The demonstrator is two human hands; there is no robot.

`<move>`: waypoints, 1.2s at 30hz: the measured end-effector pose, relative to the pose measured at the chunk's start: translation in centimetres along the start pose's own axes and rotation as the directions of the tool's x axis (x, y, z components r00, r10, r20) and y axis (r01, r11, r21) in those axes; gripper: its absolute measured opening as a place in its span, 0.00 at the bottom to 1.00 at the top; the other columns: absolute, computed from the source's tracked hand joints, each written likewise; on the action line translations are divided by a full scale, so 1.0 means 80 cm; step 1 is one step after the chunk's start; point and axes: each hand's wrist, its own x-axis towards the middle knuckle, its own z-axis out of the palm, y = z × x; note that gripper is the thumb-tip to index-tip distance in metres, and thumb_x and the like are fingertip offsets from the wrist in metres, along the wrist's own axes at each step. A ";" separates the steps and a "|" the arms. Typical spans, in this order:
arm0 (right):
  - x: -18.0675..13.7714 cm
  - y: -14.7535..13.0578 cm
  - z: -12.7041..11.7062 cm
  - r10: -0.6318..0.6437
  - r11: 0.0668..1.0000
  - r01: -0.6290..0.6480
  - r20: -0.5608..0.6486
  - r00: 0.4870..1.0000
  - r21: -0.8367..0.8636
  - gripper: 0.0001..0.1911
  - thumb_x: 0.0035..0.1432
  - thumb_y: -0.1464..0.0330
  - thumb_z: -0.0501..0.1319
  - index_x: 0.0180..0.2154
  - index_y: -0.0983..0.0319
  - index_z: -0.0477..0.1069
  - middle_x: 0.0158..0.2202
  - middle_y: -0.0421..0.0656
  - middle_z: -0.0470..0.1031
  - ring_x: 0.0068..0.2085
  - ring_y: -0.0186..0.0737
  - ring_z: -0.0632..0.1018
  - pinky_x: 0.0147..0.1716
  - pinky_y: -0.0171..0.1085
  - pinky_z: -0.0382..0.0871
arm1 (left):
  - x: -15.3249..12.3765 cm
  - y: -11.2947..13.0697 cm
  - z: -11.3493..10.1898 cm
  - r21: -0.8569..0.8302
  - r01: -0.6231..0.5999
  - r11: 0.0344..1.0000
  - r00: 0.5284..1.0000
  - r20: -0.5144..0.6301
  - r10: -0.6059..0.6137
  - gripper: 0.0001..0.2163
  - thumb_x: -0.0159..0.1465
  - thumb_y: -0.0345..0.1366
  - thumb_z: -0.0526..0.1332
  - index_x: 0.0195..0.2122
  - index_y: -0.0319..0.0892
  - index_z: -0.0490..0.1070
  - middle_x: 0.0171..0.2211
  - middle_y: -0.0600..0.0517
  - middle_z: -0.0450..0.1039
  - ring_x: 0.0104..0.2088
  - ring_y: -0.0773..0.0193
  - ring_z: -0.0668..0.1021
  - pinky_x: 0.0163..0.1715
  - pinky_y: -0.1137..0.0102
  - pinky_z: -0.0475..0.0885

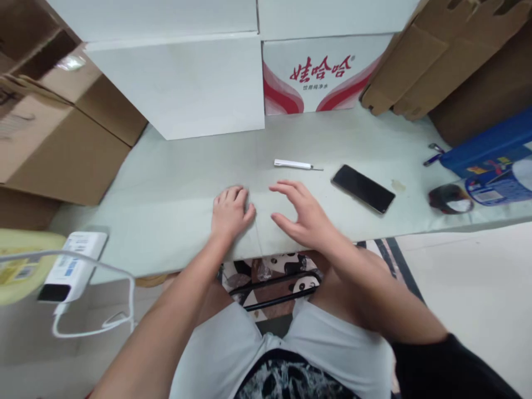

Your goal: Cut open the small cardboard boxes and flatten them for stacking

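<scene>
My left hand [231, 212] rests palm down on the pale tabletop, its fingers loosely bent and its thumb held apart from them. Nothing shows in its grasp. To its right, my right hand [300, 213] is open, with a wide gap between thumb and fingers and nothing between them. Just beyond the right fingertips lies a slim white pen-like tool [293, 164] with a thin metal tip pointing right. A dark-screened phone [363, 188] lies flat to the right of that hand.
White cartons [178, 83], one with red print [324, 75], stand along the back. Brown cardboard boxes [62, 144] are at left, folded cardboard [415, 61] at right. A white power bank [77, 263] with a cable sits front left; a blue box [490, 144] and dark bottle [449, 199] stand right.
</scene>
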 end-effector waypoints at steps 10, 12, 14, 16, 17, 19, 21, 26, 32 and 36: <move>0.028 0.064 0.049 0.204 0.953 -0.168 0.126 0.971 -0.250 0.23 0.64 0.69 0.59 0.60 0.65 0.74 0.64 0.58 0.70 0.65 0.56 0.71 0.67 0.53 0.65 | 0.002 -0.001 -0.002 0.051 0.008 0.999 1.000 0.021 -0.009 0.21 0.68 0.41 0.55 0.58 0.38 0.74 0.60 0.37 0.73 0.60 0.40 0.74 0.59 0.49 0.69; 0.026 0.064 0.049 0.214 0.940 -0.152 0.178 0.961 -0.307 0.21 0.64 0.69 0.59 0.58 0.66 0.75 0.65 0.58 0.69 0.66 0.58 0.70 0.67 0.53 0.64 | 0.003 -0.002 -0.002 0.033 0.013 0.999 1.000 0.016 -0.014 0.21 0.67 0.42 0.56 0.57 0.38 0.74 0.60 0.36 0.74 0.60 0.41 0.74 0.59 0.48 0.69; 0.025 0.061 0.049 0.220 0.930 -0.143 0.200 0.955 -0.337 0.20 0.65 0.68 0.59 0.56 0.65 0.76 0.66 0.58 0.68 0.68 0.60 0.68 0.68 0.54 0.63 | 0.003 -0.005 -0.002 -0.011 0.018 1.000 1.000 0.014 -0.018 0.21 0.66 0.43 0.56 0.56 0.39 0.75 0.60 0.36 0.74 0.60 0.40 0.74 0.60 0.47 0.69; 0.025 0.060 0.049 0.220 0.930 -0.140 0.210 0.953 -0.339 0.20 0.65 0.68 0.59 0.57 0.65 0.76 0.67 0.57 0.68 0.69 0.59 0.67 0.68 0.54 0.62 | 0.006 -0.012 -0.002 -0.096 0.031 0.995 0.999 0.020 -0.029 0.21 0.65 0.44 0.56 0.55 0.40 0.75 0.60 0.37 0.74 0.61 0.41 0.74 0.61 0.46 0.68; 0.025 0.060 0.049 0.217 0.933 -0.138 0.213 0.953 -0.334 0.20 0.66 0.68 0.58 0.57 0.64 0.76 0.67 0.56 0.67 0.69 0.59 0.66 0.68 0.54 0.62 | 0.009 -0.018 -0.003 -0.161 0.043 0.986 0.999 0.035 -0.038 0.21 0.64 0.45 0.57 0.53 0.41 0.75 0.60 0.38 0.74 0.62 0.42 0.74 0.63 0.46 0.68; 0.024 0.062 0.047 0.210 0.938 -0.134 0.215 0.954 -0.319 0.20 0.66 0.68 0.58 0.57 0.63 0.76 0.68 0.55 0.67 0.69 0.57 0.66 0.68 0.54 0.62 | 0.018 -0.032 -0.008 -0.303 0.085 0.949 0.995 0.082 -0.062 0.18 0.63 0.45 0.56 0.50 0.44 0.76 0.59 0.41 0.76 0.61 0.45 0.75 0.64 0.49 0.67; 0.023 0.064 0.046 0.207 0.942 -0.135 0.215 0.955 -0.307 0.20 0.66 0.69 0.57 0.56 0.63 0.76 0.68 0.54 0.67 0.69 0.56 0.66 0.68 0.53 0.62 | 0.030 -0.052 -0.019 -0.382 0.158 0.910 0.984 0.136 -0.114 0.17 0.63 0.45 0.54 0.47 0.45 0.76 0.54 0.44 0.79 0.57 0.48 0.78 0.61 0.51 0.71; 0.020 0.068 0.046 0.180 0.952 -0.116 0.212 0.961 -0.283 0.18 0.65 0.70 0.57 0.54 0.64 0.77 0.66 0.54 0.69 0.69 0.55 0.67 0.68 0.51 0.64 | 0.061 -0.115 -0.078 -0.181 0.400 0.899 0.912 -0.018 -0.409 0.14 0.60 0.40 0.57 0.44 0.41 0.72 0.48 0.44 0.75 0.52 0.49 0.77 0.59 0.50 0.73; 0.017 0.073 0.052 0.145 0.958 -0.094 0.176 0.974 -0.272 0.17 0.63 0.71 0.58 0.51 0.64 0.78 0.63 0.56 0.72 0.65 0.58 0.70 0.65 0.54 0.67 | 0.056 -0.163 -0.166 0.039 0.505 0.862 0.846 -0.218 -0.486 0.20 0.59 0.36 0.63 0.51 0.33 0.69 0.66 0.36 0.60 0.70 0.36 0.59 0.71 0.43 0.52; 0.016 0.072 0.056 0.155 0.953 -0.110 0.143 0.978 -0.281 0.16 0.62 0.71 0.59 0.50 0.63 0.79 0.61 0.57 0.73 0.64 0.58 0.72 0.63 0.55 0.68 | 0.048 -0.192 -0.207 0.232 0.525 0.819 0.841 -0.292 -0.456 0.33 0.61 0.39 0.64 0.66 0.30 0.59 0.75 0.37 0.48 0.75 0.36 0.48 0.71 0.38 0.42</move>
